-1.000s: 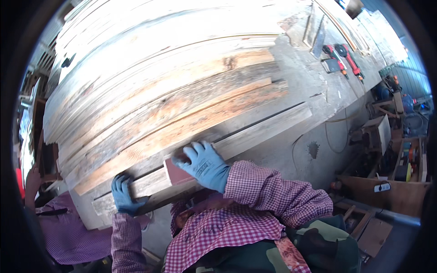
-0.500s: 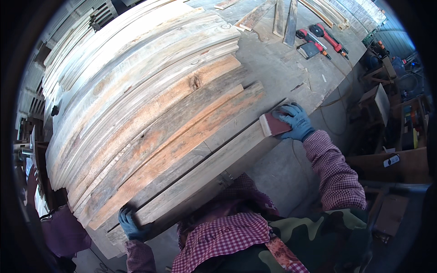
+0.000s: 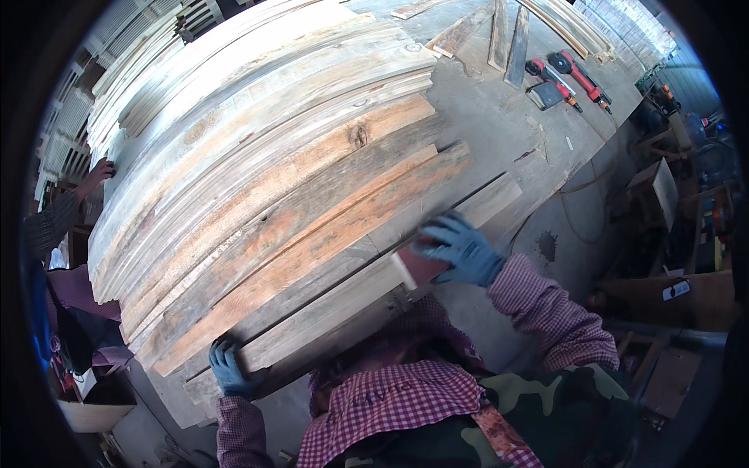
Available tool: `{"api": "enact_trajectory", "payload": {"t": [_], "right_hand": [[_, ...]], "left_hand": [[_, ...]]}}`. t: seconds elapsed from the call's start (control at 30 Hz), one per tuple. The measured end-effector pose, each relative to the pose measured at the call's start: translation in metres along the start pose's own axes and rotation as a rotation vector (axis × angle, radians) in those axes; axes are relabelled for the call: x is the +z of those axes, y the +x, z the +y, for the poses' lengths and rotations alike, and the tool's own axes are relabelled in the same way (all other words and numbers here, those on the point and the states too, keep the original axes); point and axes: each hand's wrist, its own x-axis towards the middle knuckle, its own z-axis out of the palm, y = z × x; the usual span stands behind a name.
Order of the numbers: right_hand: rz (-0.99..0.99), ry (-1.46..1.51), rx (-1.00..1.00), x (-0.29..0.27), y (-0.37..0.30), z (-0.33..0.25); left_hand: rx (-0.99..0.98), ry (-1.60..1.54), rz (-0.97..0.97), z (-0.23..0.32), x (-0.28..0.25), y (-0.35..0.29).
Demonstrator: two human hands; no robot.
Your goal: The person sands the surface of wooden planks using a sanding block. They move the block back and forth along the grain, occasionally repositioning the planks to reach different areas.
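Note:
My right hand (image 3: 462, 248), in a blue-grey work glove, grips a sanding block (image 3: 420, 265) with a reddish-brown face and a pale edge. The block rests on the upper face of a long, narrow wooden board (image 3: 335, 303), around its middle. This board lies slantwise along the near edge of the worktable. At the board's near-left end, my left hand (image 3: 228, 370), gloved alike, is closed round the end; part of its grip is hidden. A dark gap separates the board from the other planks (image 3: 300, 257) lying beyond it.
Many stacked planks cover the left and middle of the table (image 3: 476, 101). Two red power tools (image 3: 577, 74) lie at the far right, near loose wood strips (image 3: 499, 35). Another person's hand (image 3: 103, 168) touches the stack at left. Shelves with tools stand right of the table.
My right hand has slid the sanding block along the board, toward the left and nearer me. My left hand stays at the board's end. Another person's hand has appeared at the far left.

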Motion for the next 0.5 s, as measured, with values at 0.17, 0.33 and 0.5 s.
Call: {"api": "enact_trajectory", "payload": {"t": [0.17, 0.33, 0.5], "right_hand": [[-0.073, 0.139, -0.191, 0.048, 0.107, -0.153], [-0.110, 0.084, -0.236, 0.077, 0.144, -0.207], [0.019, 0.381, -0.292, 0.054, 0.143, -0.197]], "left_hand": [[0.054, 0.018, 0.006, 0.003, -0.003, 0.003], [0.087, -0.167, 0.036, 0.037, -0.035, 0.041], [-0.028, -0.211, 0.129, 0.096, -0.043, 0.067]]}}
